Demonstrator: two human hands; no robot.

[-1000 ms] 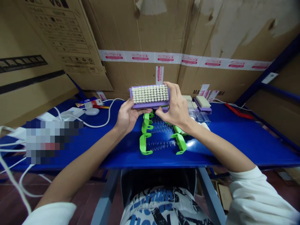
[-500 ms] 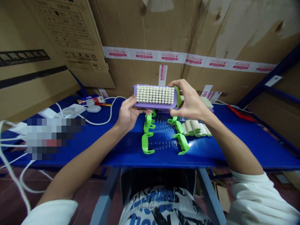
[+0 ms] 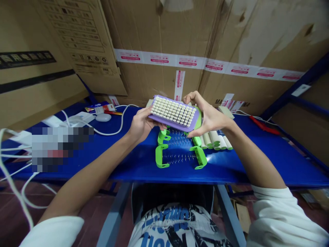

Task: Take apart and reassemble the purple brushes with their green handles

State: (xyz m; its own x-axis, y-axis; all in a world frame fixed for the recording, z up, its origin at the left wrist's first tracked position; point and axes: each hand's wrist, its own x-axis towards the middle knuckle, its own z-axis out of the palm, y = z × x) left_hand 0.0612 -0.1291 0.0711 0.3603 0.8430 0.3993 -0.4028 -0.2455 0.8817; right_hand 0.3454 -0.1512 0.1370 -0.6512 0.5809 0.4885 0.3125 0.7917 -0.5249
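A purple scrub brush (image 3: 173,111) with rows of cream bristle tufts is held up over the table, bristles toward me and its right end dipping. My left hand (image 3: 141,125) pinches its left end, thumb in front and fingers underneath. Around the right end, where a green end piece (image 3: 198,119) shows, curl the thumb and fingers of my right hand (image 3: 209,115). Just below lie green U-shaped brackets (image 3: 159,156) in facing pairs, joined by thin metal springs (image 3: 180,158). Beyond the brush, its hidden side cannot be seen.
Cream cylinders with green ends (image 3: 212,140) lie right of the brackets on the blue table (image 3: 133,168). A white mouse (image 3: 103,117), cables (image 3: 120,127) and a blurred-out patch are at left. A red object (image 3: 263,125) lies at right. Cardboard (image 3: 159,34) stands behind.
The brush has turned clockwise, its right end now lower and more of its bristle face showing. My right hand has shifted slightly along with that end.
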